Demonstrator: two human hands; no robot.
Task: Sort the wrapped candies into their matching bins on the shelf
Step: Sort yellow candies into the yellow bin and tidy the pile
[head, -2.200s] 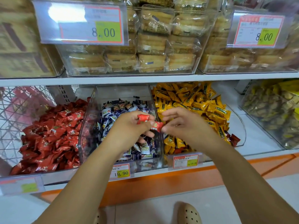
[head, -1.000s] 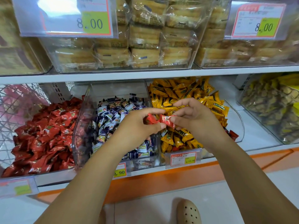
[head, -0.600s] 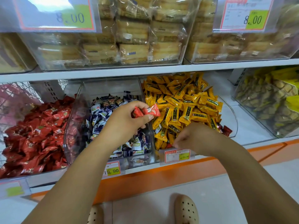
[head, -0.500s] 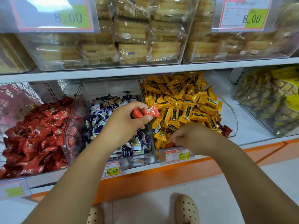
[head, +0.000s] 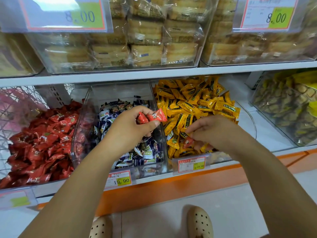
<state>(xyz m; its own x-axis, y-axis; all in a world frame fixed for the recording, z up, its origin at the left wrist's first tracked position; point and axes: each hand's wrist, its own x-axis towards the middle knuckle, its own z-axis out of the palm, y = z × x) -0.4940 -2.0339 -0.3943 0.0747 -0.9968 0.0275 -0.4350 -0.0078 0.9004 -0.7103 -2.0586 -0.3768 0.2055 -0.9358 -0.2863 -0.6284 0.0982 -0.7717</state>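
We see the L hand (head: 130, 127) raised over the middle bin (head: 118, 91). Its thumb and fingers (head: 135, 109) are clamped on two red candies (head: 152, 116). The pair sticks out to the right, above the clear wall btwn the middle bin and the yellow bin (head: 223, 158). The middle bin holds blue & white candies (head: 142, 153).

The R hand (head: 214, 133) is down in the near part of the yellow bin, back of the hand up, fingertips pointing left. Its fingers pinch a third red candy (head: 187, 143), which sits low among the yellow candies (head: 193, 103) and touches them.

Left of the middle bin lies a heap of red candies (head: 41, 145), w/ a wire basket (head: 10, 107) at far left. A price tag reading 19.90 (head: 119, 180) hangs on the shelf edge below the middle bin. A 2nd tag (head: 191, 164) is on the front of the yellow bin; we can't read its figure.

The upper shelf (head: 154, 73) carries clear boxes of wrapped cakes (head: 145, 45) w/ 8.00 tags (head: 267, 14). At right on the lower shelf stands a clear bin of yellow-green packs (head: 291, 109). Beige perforated shoes (head: 199, 222) show on the floor, nearest us.
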